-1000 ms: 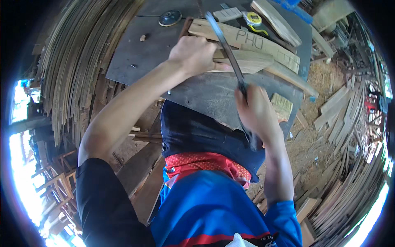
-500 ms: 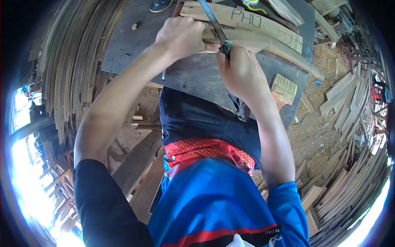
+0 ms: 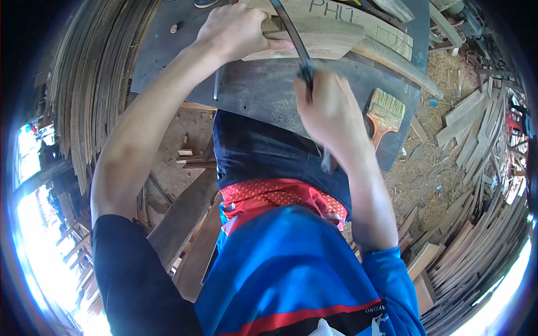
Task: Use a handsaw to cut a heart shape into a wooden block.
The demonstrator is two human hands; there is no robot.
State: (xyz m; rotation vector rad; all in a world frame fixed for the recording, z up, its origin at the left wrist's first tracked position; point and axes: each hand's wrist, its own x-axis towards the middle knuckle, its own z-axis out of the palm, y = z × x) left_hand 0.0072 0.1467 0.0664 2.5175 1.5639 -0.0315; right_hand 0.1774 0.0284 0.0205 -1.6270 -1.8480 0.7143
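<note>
My left hand (image 3: 235, 33) is closed round the left end of a short, pale wooden piece (image 3: 319, 45) near the far edge of the bench, its thumb along the front face. In my closed right hand (image 3: 333, 109) is a long, narrow metal tool (image 3: 292, 33) with a dark grip. Its bar slants up and away across the wooden piece, and its dark lower end sticks out below my fist. The bar looks like a file, but I cannot tell for sure. Whether it touches the wood is not clear.
A wide paintbrush (image 3: 386, 112) lies on the dark bench top (image 3: 263, 95), right of my right hand. Behind the wooden piece are a board (image 3: 386, 31) with handwriting and a curved strip (image 3: 400, 67). Stacked planks (image 3: 95, 73) stand at left; wood scraps (image 3: 471, 129) litter the floor at right.
The wooden piece has tilted, so more of its pale front face shows. My left hand has shifted slightly left and away; my right hand has come a little nearer with the tool.
</note>
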